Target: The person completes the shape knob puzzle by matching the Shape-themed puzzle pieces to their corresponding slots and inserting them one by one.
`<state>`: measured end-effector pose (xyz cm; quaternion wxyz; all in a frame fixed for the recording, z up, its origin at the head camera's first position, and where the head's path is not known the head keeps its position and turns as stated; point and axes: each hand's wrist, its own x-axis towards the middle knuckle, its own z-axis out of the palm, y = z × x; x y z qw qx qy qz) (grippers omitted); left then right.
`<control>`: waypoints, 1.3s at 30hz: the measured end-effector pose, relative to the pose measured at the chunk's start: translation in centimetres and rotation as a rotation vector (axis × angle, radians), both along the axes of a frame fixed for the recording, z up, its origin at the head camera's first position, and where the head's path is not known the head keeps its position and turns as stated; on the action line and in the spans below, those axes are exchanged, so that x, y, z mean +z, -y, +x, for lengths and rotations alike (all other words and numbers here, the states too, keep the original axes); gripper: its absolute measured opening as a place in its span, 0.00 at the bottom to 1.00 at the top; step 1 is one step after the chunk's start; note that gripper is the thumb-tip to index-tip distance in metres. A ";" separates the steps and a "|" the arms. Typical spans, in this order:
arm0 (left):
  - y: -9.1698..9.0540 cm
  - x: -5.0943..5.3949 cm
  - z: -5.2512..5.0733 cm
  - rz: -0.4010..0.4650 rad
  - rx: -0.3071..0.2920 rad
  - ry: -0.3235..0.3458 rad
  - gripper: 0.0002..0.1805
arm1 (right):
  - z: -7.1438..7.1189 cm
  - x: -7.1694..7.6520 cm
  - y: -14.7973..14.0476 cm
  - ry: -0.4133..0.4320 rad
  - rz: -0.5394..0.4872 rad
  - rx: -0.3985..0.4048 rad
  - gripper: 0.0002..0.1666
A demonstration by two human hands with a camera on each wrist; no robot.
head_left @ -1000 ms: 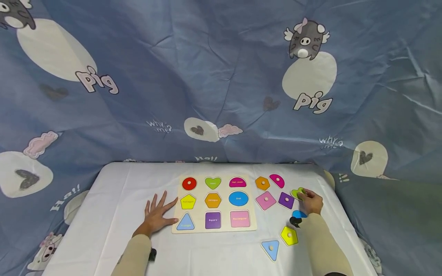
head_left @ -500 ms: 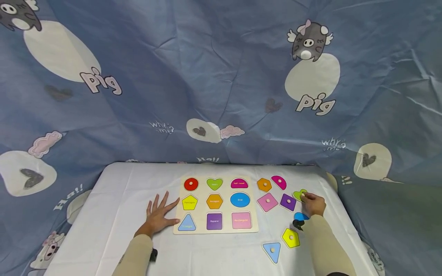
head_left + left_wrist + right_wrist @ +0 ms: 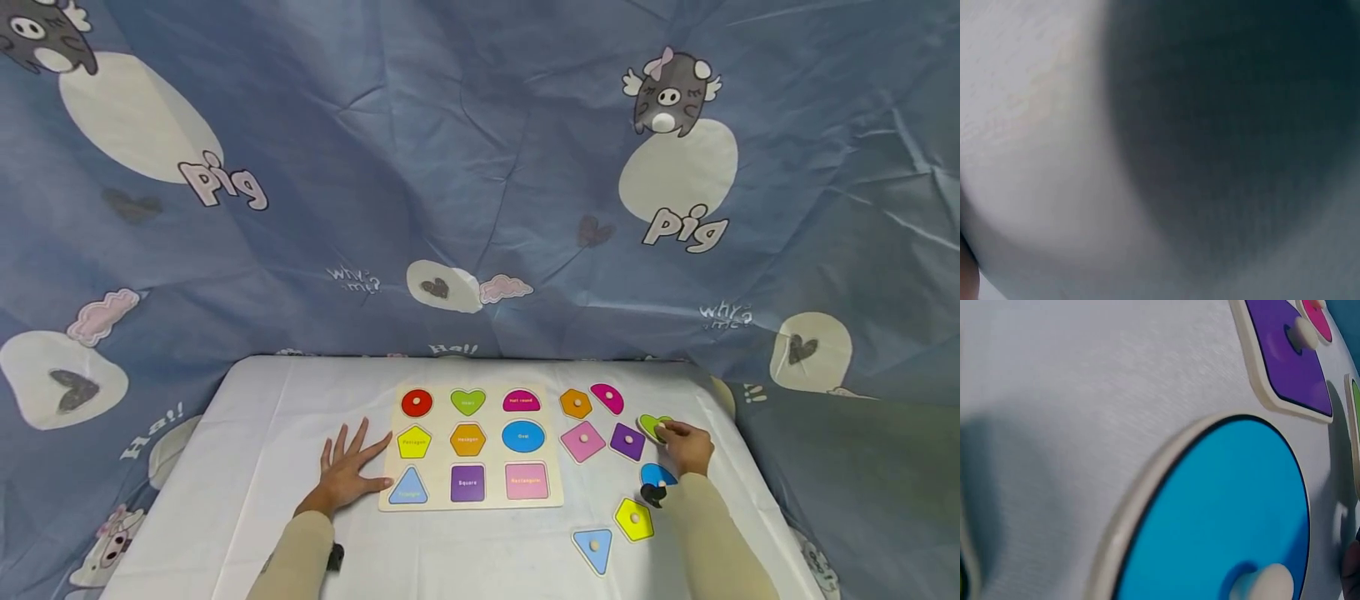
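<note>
My left hand lies with spread fingers on the white table at the left edge of a wooden shape-puzzle board; its thumb and index fingertips reach that edge. In the board's top-left recess sits a red circle piece with a knob. My right hand pinches the green heart puzzle piece at its knob; a sliver of the heart shows in the right wrist view, above a shadow. Close below this hand lies the blue oval piece, partly covered by the sleeve side in the head view.
Right of the board lie an orange hexagon, a magenta half round, a pink rectangle, a purple square, a yellow pentagon and a blue triangle. A blue patterned cloth hangs behind the table.
My right hand keeps its pinch on the heart and has shifted slightly toward me; more of the blue oval shows. The head view has drifted a little. My left hand stays at the board.
</note>
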<state>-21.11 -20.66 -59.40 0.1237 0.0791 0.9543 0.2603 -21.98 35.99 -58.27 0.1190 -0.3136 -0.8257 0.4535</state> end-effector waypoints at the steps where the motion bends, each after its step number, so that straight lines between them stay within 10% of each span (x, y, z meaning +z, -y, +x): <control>1: 0.0 0.0 0.0 -0.003 -0.002 0.003 0.48 | 0.2 0.1 0.1 -0.005 0.008 0.008 0.18; 39: 0.0 -0.1 -0.1 0.037 -0.012 -0.047 0.47 | -0.8 1.4 9.3 -0.137 0.144 0.311 0.12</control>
